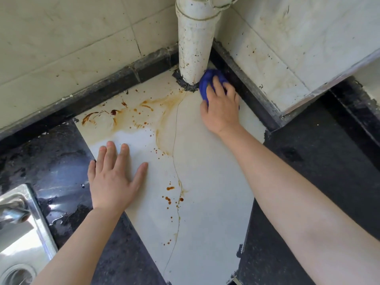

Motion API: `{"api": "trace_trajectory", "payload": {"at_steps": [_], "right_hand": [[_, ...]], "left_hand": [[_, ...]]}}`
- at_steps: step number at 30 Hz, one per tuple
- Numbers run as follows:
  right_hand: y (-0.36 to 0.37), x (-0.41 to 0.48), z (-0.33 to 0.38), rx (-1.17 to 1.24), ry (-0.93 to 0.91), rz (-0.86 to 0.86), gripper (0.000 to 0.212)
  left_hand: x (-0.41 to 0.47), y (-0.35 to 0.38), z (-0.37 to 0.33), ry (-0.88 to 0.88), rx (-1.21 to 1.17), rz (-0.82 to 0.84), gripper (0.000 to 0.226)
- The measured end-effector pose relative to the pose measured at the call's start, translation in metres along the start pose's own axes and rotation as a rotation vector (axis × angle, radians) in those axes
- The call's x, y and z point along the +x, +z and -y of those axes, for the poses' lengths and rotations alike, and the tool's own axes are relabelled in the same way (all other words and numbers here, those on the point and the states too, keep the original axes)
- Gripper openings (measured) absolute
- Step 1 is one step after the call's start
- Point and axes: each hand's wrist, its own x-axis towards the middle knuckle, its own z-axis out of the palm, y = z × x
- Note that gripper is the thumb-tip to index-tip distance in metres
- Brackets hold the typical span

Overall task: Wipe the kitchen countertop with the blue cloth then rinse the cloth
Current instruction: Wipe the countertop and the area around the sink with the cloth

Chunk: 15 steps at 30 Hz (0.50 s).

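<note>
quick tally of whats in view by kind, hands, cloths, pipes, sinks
Bare hands: 2, the left hand flat on the white countertop panel, the right hand pressing the cloth
Crumpled blue cloth: 1, against the pipe's base
White upright plastic pipe: 1, in the corner
Stainless steel sink: 1, at lower left
Total: 5

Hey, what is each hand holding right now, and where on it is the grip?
The right hand presses the bunched blue cloth from on top, beside the white pipe. The left hand holds nothing, flat on the countertop.
</note>
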Motion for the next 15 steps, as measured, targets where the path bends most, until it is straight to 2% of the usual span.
{"api": "trace_trajectory", "payload": {"at_steps": [3,6,11,13,15], "right_hand": [[-0.014,-0.057,-0.014,0.002,-0.109,0.043,0.054],[-0.02,-0.1,-0.026,0.032,-0.182,0.06,0.047],[-0.011,-0.086,-0.023,0.141,-0.033,0.071,0.051],[-0.016,-0.072,-0.019,0.186,-0.101,0.023,0.052],[-0.028,-0.053,-0.024,0.149,-0.21,-0.104,0.053]], "left_hand": [[0.0,-0.001,0.0,-0.003,-0.009,0.001,0.081],[0.001,-0.001,-0.002,-0.008,-0.011,0.002,0.081],[0.001,-0.001,-0.002,-0.007,-0.005,0.008,0.081],[0.0,-0.001,-0.002,-0.009,-0.008,0.007,0.081],[0.0,-0.001,-0.003,-0.008,-0.014,0.005,0.081]]}}
